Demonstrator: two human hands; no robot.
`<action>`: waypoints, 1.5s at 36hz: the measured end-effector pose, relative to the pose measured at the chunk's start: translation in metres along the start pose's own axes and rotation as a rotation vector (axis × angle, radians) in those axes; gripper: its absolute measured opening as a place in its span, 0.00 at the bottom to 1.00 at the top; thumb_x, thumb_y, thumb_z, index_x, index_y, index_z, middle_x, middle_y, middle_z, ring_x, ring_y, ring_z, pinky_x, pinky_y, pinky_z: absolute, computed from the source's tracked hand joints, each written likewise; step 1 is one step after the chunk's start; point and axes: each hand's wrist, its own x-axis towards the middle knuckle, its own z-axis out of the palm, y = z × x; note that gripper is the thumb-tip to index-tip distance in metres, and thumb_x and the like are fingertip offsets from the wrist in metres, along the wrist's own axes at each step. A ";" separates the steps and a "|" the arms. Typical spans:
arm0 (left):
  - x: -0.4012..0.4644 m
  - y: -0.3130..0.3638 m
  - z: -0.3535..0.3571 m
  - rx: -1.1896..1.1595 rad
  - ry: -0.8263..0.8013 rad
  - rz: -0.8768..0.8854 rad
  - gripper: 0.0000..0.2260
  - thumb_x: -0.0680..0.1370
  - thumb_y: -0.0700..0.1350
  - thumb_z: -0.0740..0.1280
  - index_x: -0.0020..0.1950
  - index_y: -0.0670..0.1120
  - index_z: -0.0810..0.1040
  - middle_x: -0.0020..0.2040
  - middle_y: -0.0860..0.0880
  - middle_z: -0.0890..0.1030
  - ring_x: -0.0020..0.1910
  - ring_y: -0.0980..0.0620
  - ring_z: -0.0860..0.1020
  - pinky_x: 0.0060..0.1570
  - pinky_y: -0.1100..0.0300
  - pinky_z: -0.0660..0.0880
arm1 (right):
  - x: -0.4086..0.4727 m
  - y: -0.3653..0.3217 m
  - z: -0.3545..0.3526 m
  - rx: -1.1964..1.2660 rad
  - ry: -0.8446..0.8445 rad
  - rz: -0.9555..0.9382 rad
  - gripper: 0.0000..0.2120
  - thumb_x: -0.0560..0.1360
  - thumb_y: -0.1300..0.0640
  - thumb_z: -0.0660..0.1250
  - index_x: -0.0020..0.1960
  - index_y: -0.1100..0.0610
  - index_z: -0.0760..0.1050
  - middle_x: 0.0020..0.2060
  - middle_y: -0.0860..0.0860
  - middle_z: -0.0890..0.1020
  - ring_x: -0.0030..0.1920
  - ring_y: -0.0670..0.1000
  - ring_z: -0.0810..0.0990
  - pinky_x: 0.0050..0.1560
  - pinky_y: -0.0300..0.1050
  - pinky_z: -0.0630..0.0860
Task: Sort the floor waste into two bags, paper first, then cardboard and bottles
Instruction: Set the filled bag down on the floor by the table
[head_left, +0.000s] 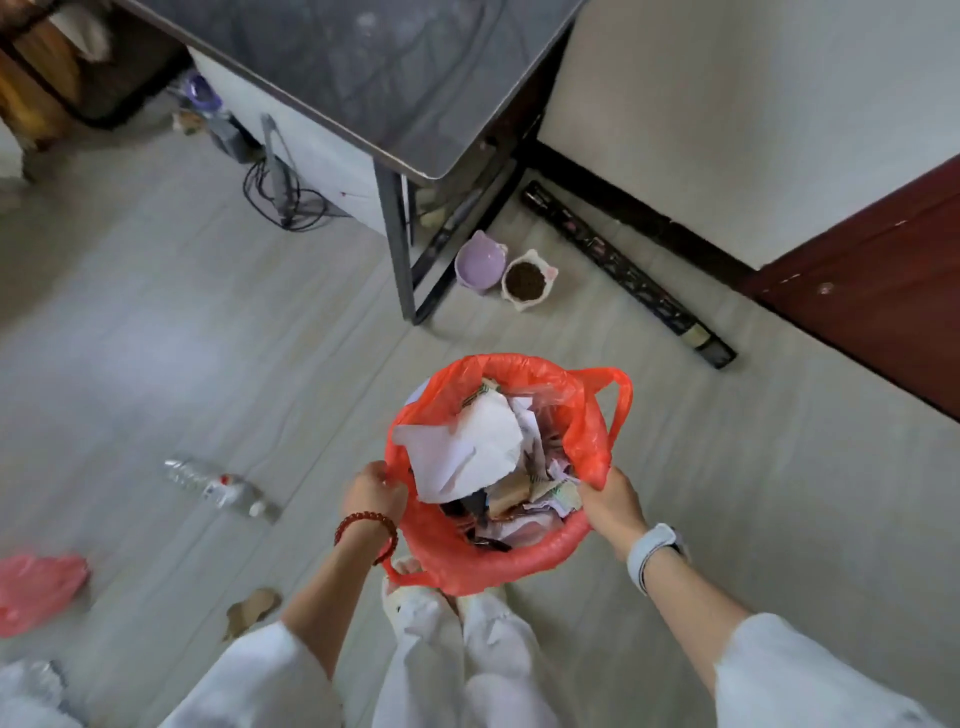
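A red plastic bag (462, 564) hangs open in front of me, stuffed with crumpled white paper (467, 441) and scraps. My left hand (371, 491) grips the bag's left rim. My right hand (610, 499) pinches its right rim. A clear plastic bottle (221, 486) lies on the floor to the left. A brown piece of cardboard (252, 608) lies near my left elbow. A second red bag (36, 590) lies flat at the far left.
A dark table (415, 78) stands ahead, its leg (400, 244) close by. Two pet bowls (498, 273) sit beside it. A long black box (628, 273) lies along the wall. Cables (285, 197) trail under the table. A dark red door (872, 291) is at right.
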 end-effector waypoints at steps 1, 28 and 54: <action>0.002 0.012 0.007 0.038 -0.011 0.034 0.12 0.72 0.41 0.59 0.51 0.39 0.78 0.49 0.38 0.80 0.49 0.39 0.78 0.47 0.54 0.74 | 0.002 0.002 -0.009 0.034 0.013 0.011 0.09 0.74 0.59 0.63 0.52 0.61 0.75 0.50 0.60 0.81 0.51 0.60 0.78 0.48 0.46 0.72; 0.163 0.363 0.319 0.273 0.019 0.219 0.20 0.76 0.37 0.61 0.68 0.40 0.66 0.62 0.33 0.72 0.61 0.36 0.71 0.60 0.51 0.66 | 0.368 0.022 -0.238 0.600 -0.021 0.248 0.09 0.65 0.57 0.72 0.37 0.56 0.72 0.36 0.57 0.79 0.41 0.59 0.79 0.49 0.57 0.79; 0.321 0.429 0.441 0.402 -0.078 0.398 0.30 0.70 0.40 0.62 0.71 0.44 0.59 0.68 0.41 0.67 0.65 0.40 0.68 0.63 0.44 0.68 | 0.586 0.054 -0.185 0.792 0.103 0.386 0.07 0.76 0.61 0.56 0.51 0.57 0.71 0.50 0.59 0.80 0.50 0.60 0.80 0.53 0.57 0.78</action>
